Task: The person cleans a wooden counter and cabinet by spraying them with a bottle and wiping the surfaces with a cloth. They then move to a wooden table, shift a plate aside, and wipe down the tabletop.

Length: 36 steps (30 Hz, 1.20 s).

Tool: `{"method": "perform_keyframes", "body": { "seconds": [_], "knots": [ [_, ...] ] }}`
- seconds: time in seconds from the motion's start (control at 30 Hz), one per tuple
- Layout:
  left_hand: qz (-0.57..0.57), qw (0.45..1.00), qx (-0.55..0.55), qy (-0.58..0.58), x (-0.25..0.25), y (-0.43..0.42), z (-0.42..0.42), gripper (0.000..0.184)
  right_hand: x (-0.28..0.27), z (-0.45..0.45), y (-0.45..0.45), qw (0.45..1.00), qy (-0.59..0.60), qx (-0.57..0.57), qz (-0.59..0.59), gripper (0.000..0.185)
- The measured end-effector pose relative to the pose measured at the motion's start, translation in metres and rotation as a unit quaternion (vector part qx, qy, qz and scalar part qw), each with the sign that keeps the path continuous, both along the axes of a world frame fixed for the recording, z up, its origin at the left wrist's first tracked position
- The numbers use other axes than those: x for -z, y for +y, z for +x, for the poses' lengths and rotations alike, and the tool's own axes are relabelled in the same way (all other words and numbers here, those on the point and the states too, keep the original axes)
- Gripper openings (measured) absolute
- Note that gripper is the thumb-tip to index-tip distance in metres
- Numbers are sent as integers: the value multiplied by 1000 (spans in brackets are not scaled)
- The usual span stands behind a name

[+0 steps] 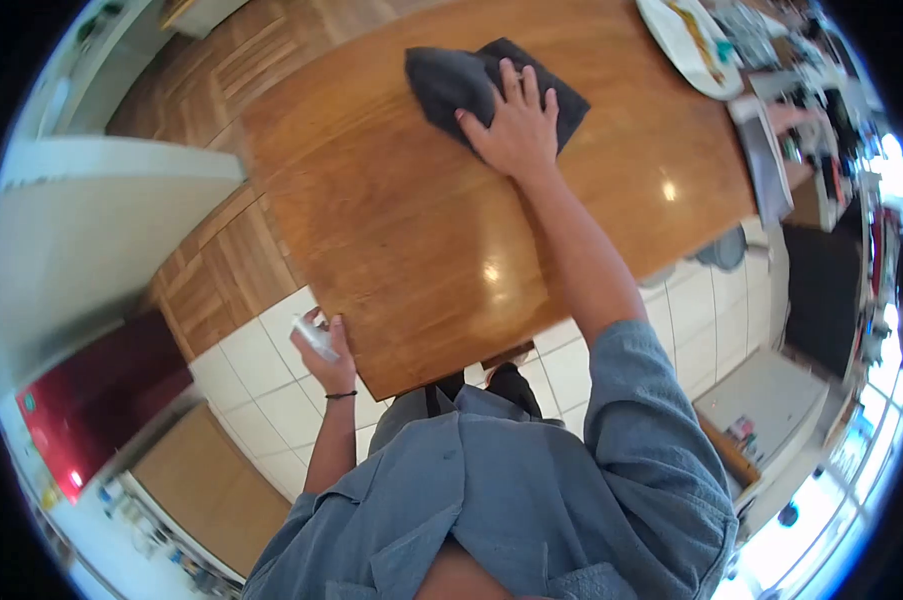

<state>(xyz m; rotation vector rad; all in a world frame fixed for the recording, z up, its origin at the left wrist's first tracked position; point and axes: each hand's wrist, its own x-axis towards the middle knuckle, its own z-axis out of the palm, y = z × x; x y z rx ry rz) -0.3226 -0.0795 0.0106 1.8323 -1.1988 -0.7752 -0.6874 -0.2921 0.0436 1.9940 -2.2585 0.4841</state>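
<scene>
A dark grey cloth point(449, 88) lies bunched and partly folded near the far edge of the wooden table point(401, 220). My right hand point(517, 125) presses flat on it, fingers spread, the arm stretched across the tabletop. Beside the table's near left corner, my left hand point(329, 355) has its fingers wrapped round a small whitish, partly clear object point(315, 338); what it is cannot be made out. A dark band circles the left wrist.
At the table's far right are a white oblong plate point(686, 45) with something yellow-brown on it and a cluttered group of items. A pale tray-like object point(763, 165) overlaps the right edge. A white panel point(121, 170) stands left, with a dark red cabinet point(101, 400) below.
</scene>
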Motion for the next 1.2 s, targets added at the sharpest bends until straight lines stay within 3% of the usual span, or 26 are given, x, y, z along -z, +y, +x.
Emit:
{"method": "perform_keyframes", "body": {
  "seconds": [0.07,0.27,0.43,0.73,0.77,0.87,1.2],
  "knots": [
    [-31,999,4,15,-12,-6,-11,45,-6,-17,50,1000,-21,19,-8,69],
    [-73,991,65,-93,12,-6,15,47,-21,-59,180,992,-63,111,23,67],
    [-45,988,67,-131,-5,-5,1,51,-26,-69,206,985,-82,144,42,68],
    [-3,997,60,-56,-19,-5,-7,50,-11,-92,70,995,-35,91,21,72],
    [7,998,58,9,-24,-4,-12,48,-7,-93,47,996,-20,85,15,72],
    [-1,991,72,-113,-17,-4,-5,46,-1,-91,-23,997,17,76,30,75],
    [-6,989,37,-142,-16,-6,-11,40,5,-84,-178,996,28,56,59,73]
  ]
}}
